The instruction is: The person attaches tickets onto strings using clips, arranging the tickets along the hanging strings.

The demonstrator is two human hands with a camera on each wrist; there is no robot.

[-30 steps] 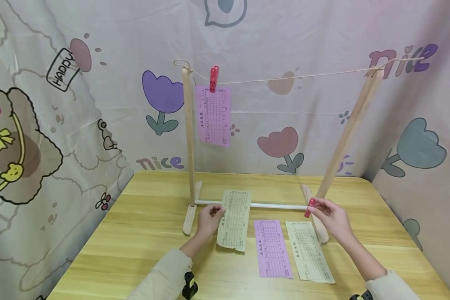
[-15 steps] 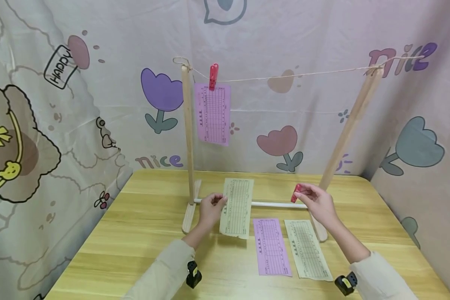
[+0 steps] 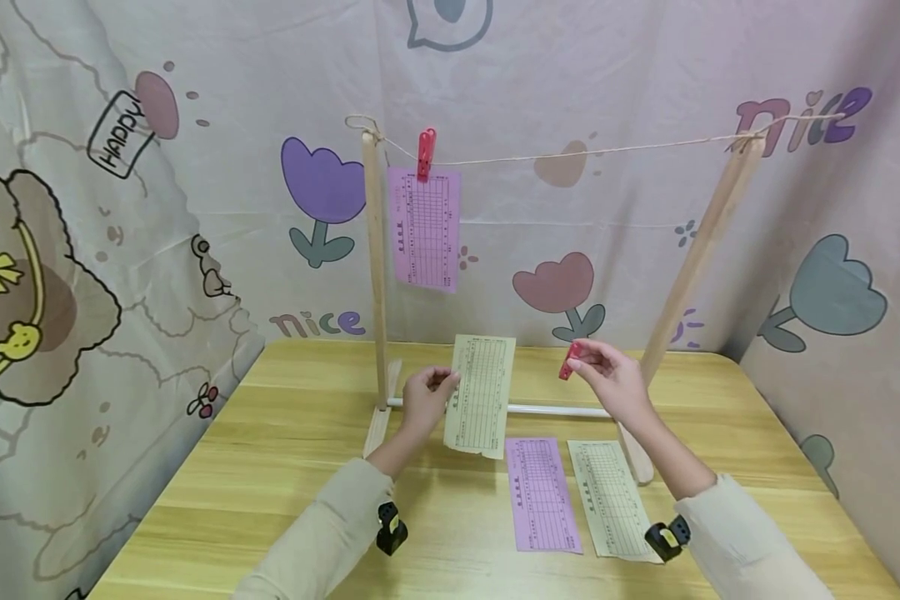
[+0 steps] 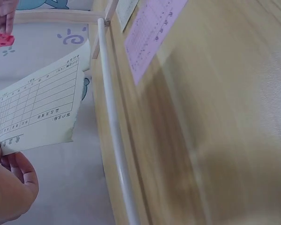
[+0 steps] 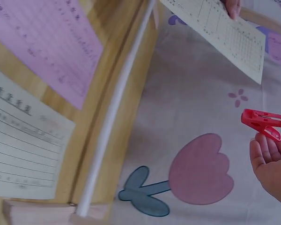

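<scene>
My left hand point(image 3: 429, 400) pinches a pale yellow printed slip point(image 3: 482, 396) by its left edge, holding it upright above the table. In the left wrist view the slip point(image 4: 42, 105) has a ragged bottom edge. To the right, my right hand point(image 3: 617, 385) pinches a red clothespin point(image 3: 569, 362) by its handle end. The right wrist view shows this clothespin point(image 5: 261, 123) with nothing between its tips. Behind the hands, a pink slip point(image 3: 424, 229) hangs from the string point(image 3: 570, 156), clipped by another red clothespin point(image 3: 426, 154) near the left post.
Two wooden posts, left point(image 3: 375, 275) and right point(image 3: 705, 258), carry the string; a white rod point(image 3: 555, 410) joins their feet. A second pink slip point(image 3: 543, 496) and another yellow slip point(image 3: 613, 500) lie on the wooden table point(image 3: 270, 500). A patterned curtain point(image 3: 495, 83) stands behind.
My left hand has raised the yellow slip up and slightly right. My right hand has moved the red clothespin up and left, toward the slip. The hanging pink slip stays on the string.
</scene>
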